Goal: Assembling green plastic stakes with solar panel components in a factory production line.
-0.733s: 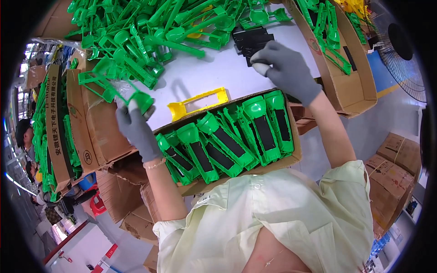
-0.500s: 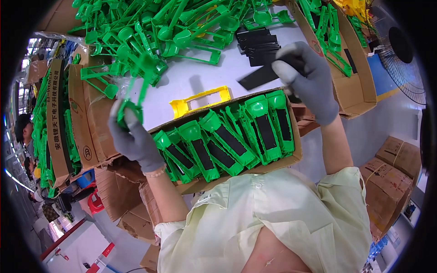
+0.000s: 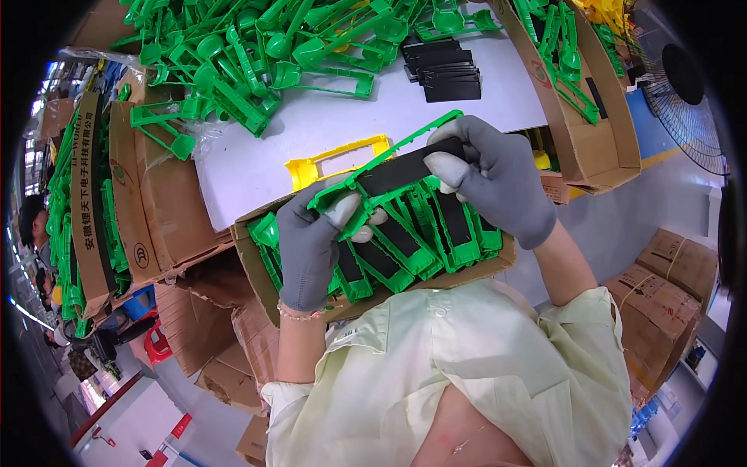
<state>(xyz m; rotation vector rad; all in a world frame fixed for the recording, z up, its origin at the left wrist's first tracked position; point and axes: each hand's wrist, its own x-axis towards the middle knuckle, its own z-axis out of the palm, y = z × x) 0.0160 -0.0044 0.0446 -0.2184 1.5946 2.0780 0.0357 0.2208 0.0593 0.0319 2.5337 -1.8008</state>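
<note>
Both my hands wear grey gloves with pale fingertips and meet above an open carton. My left hand (image 3: 313, 237) is closed on one end of a green plastic frame (image 3: 331, 194). In my right hand (image 3: 498, 175) a flat black strip (image 3: 401, 170) is pinched, lying along the frame's opening; whether it is seated there I cannot tell. The frame's far edge passes by my right fingertips. Below, the carton (image 3: 482, 272) holds several green frames (image 3: 455, 226) fitted with black strips, partly hidden by my hands.
A yellow frame (image 3: 299, 173) lies on the white table (image 3: 257, 175) beyond the carton. A stack of black strips (image 3: 451, 87) and a heap of green frames (image 3: 233, 70) lie farther back. Cartons with green parts stand at left (image 3: 159, 187) and right (image 3: 603, 159), near a fan (image 3: 685, 76).
My left hand has come right with the green frame, and my right hand has moved down and left with the black strip. The two parts now meet over the carton.
</note>
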